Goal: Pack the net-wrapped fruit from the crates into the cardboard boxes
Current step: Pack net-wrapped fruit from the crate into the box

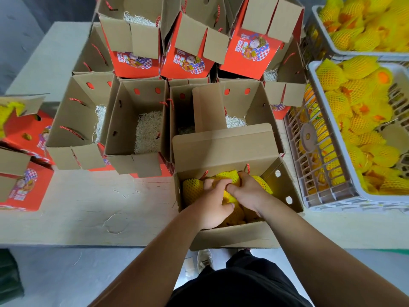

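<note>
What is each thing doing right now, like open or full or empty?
Front box: open, holding net-wrapped fruit.
Left hand: in the front box, gripping fruit.
Right hand: in the front box, gripping fruit.
Middle box: open, only shredded paper inside.
Near crate: piled with netted fruit.
Far crate: piled with netted fruit.

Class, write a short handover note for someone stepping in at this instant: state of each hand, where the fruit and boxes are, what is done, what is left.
Left hand and right hand: both inside the nearest box, fingers curled on the net-wrapped fruit there.
Done: this box holds several fruit; its flaps are open.
Left: the empty boxes behind hold only shredded paper.
Supply: the crates on the right are full of netted fruit.
</note>
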Demonstrator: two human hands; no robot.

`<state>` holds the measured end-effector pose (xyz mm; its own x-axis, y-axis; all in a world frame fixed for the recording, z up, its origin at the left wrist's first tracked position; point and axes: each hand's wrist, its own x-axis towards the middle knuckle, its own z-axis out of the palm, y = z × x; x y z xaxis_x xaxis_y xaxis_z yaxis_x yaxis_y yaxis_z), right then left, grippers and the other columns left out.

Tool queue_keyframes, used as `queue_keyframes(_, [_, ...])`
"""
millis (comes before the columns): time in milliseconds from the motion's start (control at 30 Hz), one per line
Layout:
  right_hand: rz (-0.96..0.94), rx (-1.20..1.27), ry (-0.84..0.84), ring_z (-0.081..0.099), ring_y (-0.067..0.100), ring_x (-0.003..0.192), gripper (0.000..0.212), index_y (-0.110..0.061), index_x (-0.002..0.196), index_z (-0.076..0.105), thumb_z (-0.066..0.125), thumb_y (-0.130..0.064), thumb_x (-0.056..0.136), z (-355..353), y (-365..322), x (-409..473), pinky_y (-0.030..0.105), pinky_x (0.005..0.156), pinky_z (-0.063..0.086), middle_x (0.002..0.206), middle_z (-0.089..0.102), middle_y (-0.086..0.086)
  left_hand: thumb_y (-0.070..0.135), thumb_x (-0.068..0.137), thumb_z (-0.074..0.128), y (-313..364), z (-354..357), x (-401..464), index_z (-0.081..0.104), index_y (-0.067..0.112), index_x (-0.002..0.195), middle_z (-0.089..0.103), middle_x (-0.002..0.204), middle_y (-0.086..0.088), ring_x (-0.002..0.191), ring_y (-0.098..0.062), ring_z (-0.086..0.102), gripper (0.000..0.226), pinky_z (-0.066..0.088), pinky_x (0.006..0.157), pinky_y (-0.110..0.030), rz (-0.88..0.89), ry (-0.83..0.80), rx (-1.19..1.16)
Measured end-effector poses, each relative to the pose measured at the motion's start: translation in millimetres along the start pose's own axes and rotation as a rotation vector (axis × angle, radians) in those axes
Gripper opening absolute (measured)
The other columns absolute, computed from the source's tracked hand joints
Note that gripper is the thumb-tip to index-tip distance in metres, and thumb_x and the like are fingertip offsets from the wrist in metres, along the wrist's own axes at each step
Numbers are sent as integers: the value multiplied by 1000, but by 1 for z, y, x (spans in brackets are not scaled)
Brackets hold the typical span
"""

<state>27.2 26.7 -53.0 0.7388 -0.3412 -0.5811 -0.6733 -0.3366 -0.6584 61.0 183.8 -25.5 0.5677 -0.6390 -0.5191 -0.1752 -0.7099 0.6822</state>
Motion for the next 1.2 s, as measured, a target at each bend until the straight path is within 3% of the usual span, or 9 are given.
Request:
queue_keyframes(233, [-72,-165,-11,53,17,97,56,-22,140,45,66,-37,91,8,3,-2,26,79,41,111,57,-2,27,105,49,5,4,-11,37,27,154,29,157,-1,127,-23,55,51,49,105,-41,3,137,116])
queue_keyframes(400, [-104,-246,-7,57,21,95,55,-27,140,46,66,-39,89,7,5,-5,25,77,40,103,56,-4,26,105,50,4,5,-13,37,25,154,40,152,-2,132,-21,51,51,46,109,-36,5,169,70])
queue_keyframes(600, [-75,-495,-260,58,28,119,82,-22,148,37,79,-41,81,14,0,-4,33,94,50,131,59,6,22,104,52,5,3,-7,24,24,158,49,148,-6,130,-23,53,61,44,109,-34,-121,129,64])
queue_keyframes(700, [-130,-560,-207,61,27,114,70,-21,134,47,81,-37,75,20,-10,0,33,90,52,126,61,5,20,103,51,6,2,-5,26,30,155,50,143,-1,124,-20,52,58,43,108,-34,-147,135,-26])
queue_keyframes(833, [95,-270,-211,61,23,97,86,-21,128,53,68,-61,54,-3,-13,0,34,80,56,112,64,5,27,101,57,-2,-2,-8,34,36,149,46,145,12,121,-8,50,54,41,104,-28,-95,227,-210])
queue_keyframes(933, [290,57,-296,58,18,75,82,-14,120,58,64,-71,62,-29,-2,-1,26,62,50,92,59,7,29,96,65,-10,-1,-7,38,40,148,46,144,16,124,-5,50,60,44,103,-29,-30,200,-252])
queue_keyframes(1000, [311,142,-356,61,18,74,75,-13,114,60,58,-79,77,-38,5,-2,27,67,50,90,60,7,35,95,68,-12,3,-5,44,42,145,49,138,20,126,-4,49,56,44,102,-27,-12,190,-227])
queue_keyframes(1100, [203,168,-443,73,21,95,72,-17,138,49,61,-68,88,-38,10,-6,29,86,58,125,65,11,29,96,69,-11,8,-3,56,44,124,58,120,23,119,-1,55,34,47,91,-20,-24,332,-273])
queue_keyframes(1200, [48,150,-505,76,15,91,73,-29,143,36,81,-35,86,-37,15,-12,24,78,60,120,66,5,17,97,65,-10,7,-1,62,39,116,62,116,17,113,-1,59,29,55,94,-26,-31,377,-332])
